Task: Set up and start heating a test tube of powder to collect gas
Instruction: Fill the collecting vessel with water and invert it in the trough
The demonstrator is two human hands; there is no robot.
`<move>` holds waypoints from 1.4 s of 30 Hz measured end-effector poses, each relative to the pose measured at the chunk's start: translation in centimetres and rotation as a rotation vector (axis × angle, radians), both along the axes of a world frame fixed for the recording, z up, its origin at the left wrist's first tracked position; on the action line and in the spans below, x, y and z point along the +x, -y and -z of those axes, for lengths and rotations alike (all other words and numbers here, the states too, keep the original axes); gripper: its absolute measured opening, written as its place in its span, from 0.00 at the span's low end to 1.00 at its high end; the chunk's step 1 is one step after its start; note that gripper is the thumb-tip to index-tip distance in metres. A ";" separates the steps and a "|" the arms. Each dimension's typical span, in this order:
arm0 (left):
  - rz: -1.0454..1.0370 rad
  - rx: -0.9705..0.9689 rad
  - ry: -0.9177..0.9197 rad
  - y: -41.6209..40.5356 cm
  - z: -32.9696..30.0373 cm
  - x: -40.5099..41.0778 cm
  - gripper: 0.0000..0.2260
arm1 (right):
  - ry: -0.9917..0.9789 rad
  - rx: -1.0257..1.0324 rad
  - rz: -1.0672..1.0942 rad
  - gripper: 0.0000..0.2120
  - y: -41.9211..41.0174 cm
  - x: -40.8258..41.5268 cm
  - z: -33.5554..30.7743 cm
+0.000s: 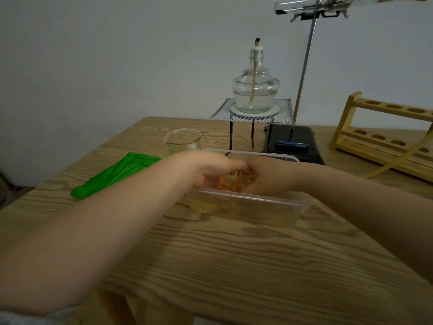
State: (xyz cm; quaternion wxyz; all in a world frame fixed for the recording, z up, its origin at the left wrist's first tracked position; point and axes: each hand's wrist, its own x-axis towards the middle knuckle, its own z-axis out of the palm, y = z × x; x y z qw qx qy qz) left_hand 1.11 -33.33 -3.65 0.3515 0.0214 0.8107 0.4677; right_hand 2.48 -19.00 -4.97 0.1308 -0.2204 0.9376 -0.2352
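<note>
A clear plastic trough (269,200) with water stands mid-table. My left hand (210,170) and my right hand (269,177) meet inside it, fingers curled around a blurred amber-orange object (236,184) in the water. A yellowish rubber tube (396,160) runs from behind my right forearm up to the right edge. Behind the trough, an unlit alcohol lamp (255,90) sits on wire gauze (284,109) over a tripod. At the top, a test tube (290,4) lies nearly level in the clamp of a retort stand (304,66).
A glass beaker (182,140) stands just behind my left wrist. A green plastic piece (117,174) lies at the left. A blue lighter (290,144) rests on the stand's black base (302,134). A wooden test tube rack (384,134) is at the right.
</note>
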 end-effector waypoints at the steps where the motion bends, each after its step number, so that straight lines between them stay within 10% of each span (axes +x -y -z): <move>1: 0.003 -0.001 0.006 0.0 -0.1 0.1 0.14 | -0.003 0.004 0.005 0.18 0.0 0.0 0.0; 42: 0.040 -0.162 -0.161 0.9 0.4 -0.8 0.12 | 0.091 0.145 -0.036 0.24 1.4 1.4 -1.6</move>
